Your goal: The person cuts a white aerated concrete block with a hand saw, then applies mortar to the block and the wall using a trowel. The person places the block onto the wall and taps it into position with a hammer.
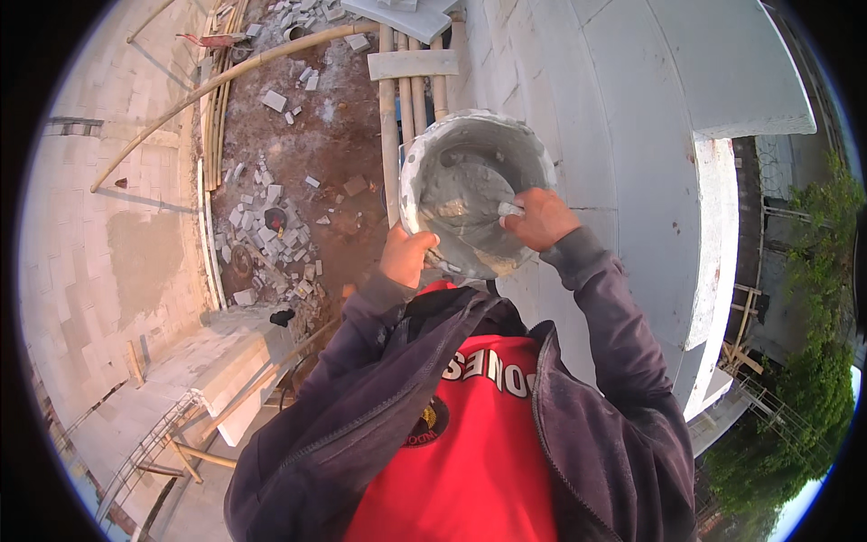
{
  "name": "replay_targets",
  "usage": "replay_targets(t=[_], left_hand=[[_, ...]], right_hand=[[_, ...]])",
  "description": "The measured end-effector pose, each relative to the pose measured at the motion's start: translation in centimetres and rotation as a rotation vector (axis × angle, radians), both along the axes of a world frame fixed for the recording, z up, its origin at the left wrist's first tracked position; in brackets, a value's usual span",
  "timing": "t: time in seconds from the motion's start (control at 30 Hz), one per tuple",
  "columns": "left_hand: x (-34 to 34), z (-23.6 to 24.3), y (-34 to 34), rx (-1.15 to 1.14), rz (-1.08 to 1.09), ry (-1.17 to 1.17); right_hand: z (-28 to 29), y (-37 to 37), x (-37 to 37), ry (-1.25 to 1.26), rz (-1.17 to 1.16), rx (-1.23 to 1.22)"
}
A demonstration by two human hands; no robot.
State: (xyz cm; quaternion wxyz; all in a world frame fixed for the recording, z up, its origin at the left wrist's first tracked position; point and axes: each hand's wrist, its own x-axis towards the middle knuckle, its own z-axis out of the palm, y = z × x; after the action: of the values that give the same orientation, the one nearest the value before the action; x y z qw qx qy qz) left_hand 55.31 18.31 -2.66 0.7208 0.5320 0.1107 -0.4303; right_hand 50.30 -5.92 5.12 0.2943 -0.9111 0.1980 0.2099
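left hand (pixel 406 256) clamps the bucket (pixel 477 192) rim — right hand (pixel 539 219) fisted on a tool (pixel 508 210) inside.

Building site seen from above: unplastered white block walls (pixel 117 226), bamboo scaffold poles (pixel 411 99), rubble (pixel 271 217) on bare ground.

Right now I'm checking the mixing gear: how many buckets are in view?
1. The grey mortar bucket is at chest height; the left hand grips its near rim and the right hand reaches inside. Others may be hidden.
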Motion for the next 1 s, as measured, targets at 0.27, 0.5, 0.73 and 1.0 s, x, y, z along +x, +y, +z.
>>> replay_targets(t=[0.27,0.5,0.73,1.0], left_hand=[[1.6,1.1,-0.8,-0.050,-0.010,-0.124],[2.9,0.1,-0.5,-0.110,-0.084,-0.160],[3.0,0.5,-0.7,-0.142,-0.112,-0.208],[3.5,1.7,-1.7,-0.092,-0.156,-0.169]], right_hand=[[-0.3,0.2,0.3,0.097,-0.100,0.186],[-0.1,-1.2,0.5,0.081,-0.177,0.221],[0.7,-2.1,-0.1,-0.002,-0.039,0.302],[2.1,-3.5,-0.2,0.201,-0.261,0.462]])
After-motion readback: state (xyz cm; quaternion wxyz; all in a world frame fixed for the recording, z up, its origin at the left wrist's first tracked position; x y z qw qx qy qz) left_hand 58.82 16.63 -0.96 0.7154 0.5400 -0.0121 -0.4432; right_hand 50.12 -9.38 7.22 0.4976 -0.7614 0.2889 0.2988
